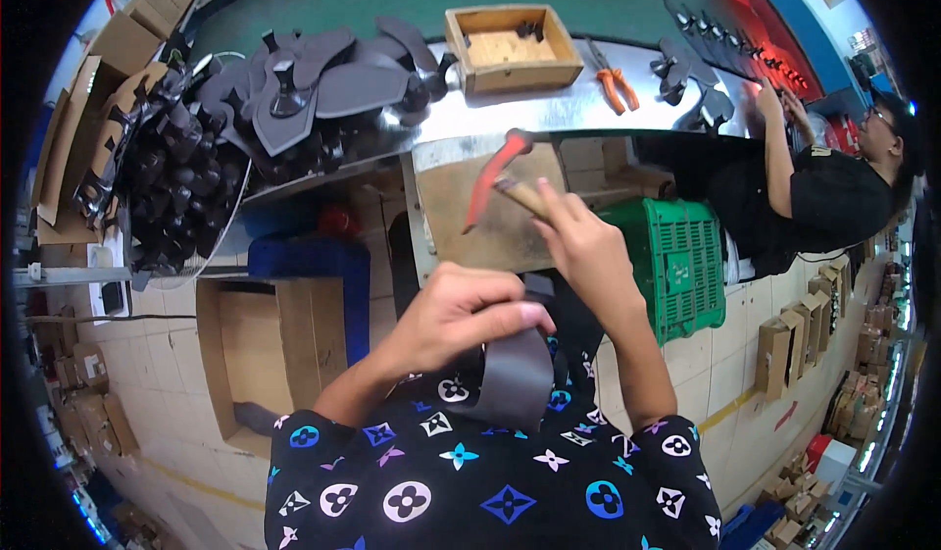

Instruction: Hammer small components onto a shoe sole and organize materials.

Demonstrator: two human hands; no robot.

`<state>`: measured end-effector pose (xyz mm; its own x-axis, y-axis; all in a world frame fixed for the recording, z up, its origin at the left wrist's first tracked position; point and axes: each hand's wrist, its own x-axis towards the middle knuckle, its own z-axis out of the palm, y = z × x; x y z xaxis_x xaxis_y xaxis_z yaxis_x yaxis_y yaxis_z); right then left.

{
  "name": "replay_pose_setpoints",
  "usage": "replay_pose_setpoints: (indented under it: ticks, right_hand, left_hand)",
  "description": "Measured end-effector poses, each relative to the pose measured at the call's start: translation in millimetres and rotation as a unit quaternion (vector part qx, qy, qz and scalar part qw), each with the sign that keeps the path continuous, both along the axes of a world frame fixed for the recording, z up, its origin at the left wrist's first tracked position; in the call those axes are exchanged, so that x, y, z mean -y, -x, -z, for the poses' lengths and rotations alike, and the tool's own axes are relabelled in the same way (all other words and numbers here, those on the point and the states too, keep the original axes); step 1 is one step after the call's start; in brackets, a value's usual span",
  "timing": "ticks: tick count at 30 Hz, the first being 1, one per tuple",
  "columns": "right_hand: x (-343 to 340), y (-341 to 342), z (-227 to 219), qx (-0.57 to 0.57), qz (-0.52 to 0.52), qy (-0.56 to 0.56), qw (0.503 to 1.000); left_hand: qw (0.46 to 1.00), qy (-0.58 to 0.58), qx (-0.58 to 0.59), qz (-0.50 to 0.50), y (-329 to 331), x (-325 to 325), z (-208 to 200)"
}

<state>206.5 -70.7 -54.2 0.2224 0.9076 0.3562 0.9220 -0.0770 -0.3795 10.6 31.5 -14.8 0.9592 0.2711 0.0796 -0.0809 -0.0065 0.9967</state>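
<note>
Hammer point(483, 192) at 12 o'clock — blurred. Dark sheet point(517, 378) at 5 o'clock — partly hidden by left hand point(461, 319). Patterned shirt point(490, 472) at 6 o'clock: cut off below.

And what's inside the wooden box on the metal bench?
A few small dark pieces in the wooden box, mostly toward its far right, with pale wooden floor showing around them. Floor tight behind the near side is hidden, so can't say what's there.

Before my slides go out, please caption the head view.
Right-hand grip on a red-headed hammer over a worn board; left-hand grip on a dark, curved piece.
</note>
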Motion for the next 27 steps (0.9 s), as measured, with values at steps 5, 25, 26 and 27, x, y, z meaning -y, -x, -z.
replay_pose_setpoints:
  ticks: [5,25,26,27]
  right_hand:
    - [-0.1,-3.1,-34.3,-0.185,-0.184,0.006,0.965]
    - [22.3,35.0,-40.0,-0.681,-0.267,-0.053,0.680]
    - [23.0,33.6,-36.5,-0.699,-0.239,-0.035,0.673]
    - [28.1,24.6,-32.6,-0.694,-0.189,0.036,0.694]
  left_hand:
    - [0.962,0.260,-0.059,0.054,10.5,18.0,-25.8]
    - [0.925,0.313,-0.042,0.212,-1.0,29.9,-19.5]
    - [0.919,0.341,-0.073,0.182,-2.7,26.0,-18.0]
    - [0.913,0.365,-0.104,0.150,-5.5,20.9,-20.1]
